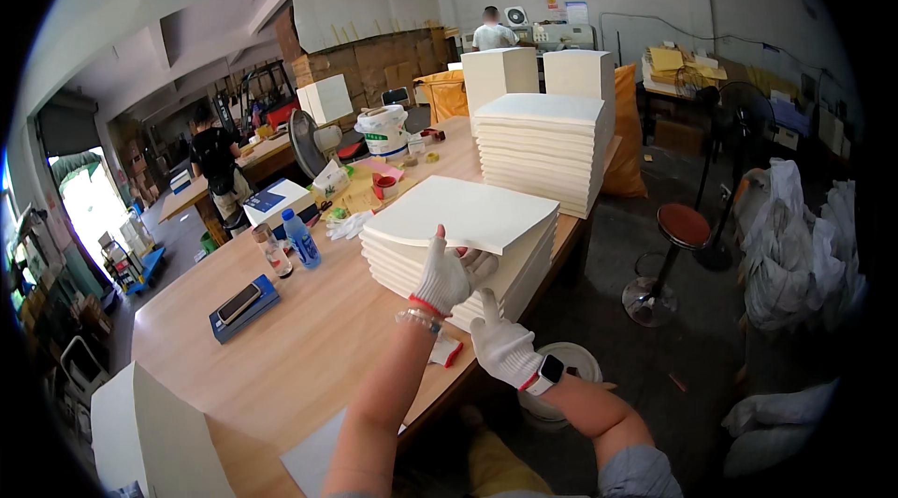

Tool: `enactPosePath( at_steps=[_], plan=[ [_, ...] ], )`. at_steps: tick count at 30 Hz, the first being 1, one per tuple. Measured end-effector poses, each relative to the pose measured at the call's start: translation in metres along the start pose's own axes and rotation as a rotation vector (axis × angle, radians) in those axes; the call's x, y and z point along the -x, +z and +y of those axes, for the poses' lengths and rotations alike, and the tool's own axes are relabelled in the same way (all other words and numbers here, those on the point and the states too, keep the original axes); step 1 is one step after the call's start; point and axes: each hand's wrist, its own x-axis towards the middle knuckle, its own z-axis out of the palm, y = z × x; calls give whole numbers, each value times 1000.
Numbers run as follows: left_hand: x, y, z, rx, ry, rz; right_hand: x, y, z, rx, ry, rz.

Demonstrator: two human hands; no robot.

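A stack of cream-white paper sheets (458,213), in several layered bundles, stands at the table's right edge; the front edge of its top layer bows upward. My left hand (446,278), in a white knit glove with bare fingertips, is at that edge. Its thumb points up in front of the sheet and its fingers stretch right, just below the edge, apart from the thumb. Lower right, my right hand (503,346), gloved too, hangs beside the stack's near corner with thumb and forefinger apart. Nothing shows in it; its other fingers are partly hidden.
Behind stands a taller paper stack (541,147). On the wooden table (318,339) are a blue-labelled bottle (301,238), a phone (239,303) on a blue box, and a white bucket (383,130). A red-topped stool (684,226) stands right. Two people are farther back.
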Motion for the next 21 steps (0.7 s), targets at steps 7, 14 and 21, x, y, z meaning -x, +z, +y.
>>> enactPosePath(
  at_steps=[7, 14, 21],
  plan=[
    [-6, -23, 45, -44, 355, 310, -8, 8, -11, -367, -240, 470],
    [217, -63, 108, -271, 129, 272, -25, 53, -13, -1945, 231, 75],
    [413, -178, 82, -452, 525, 473, -109, 113, -93, -1645, 61, -830]
  ],
)
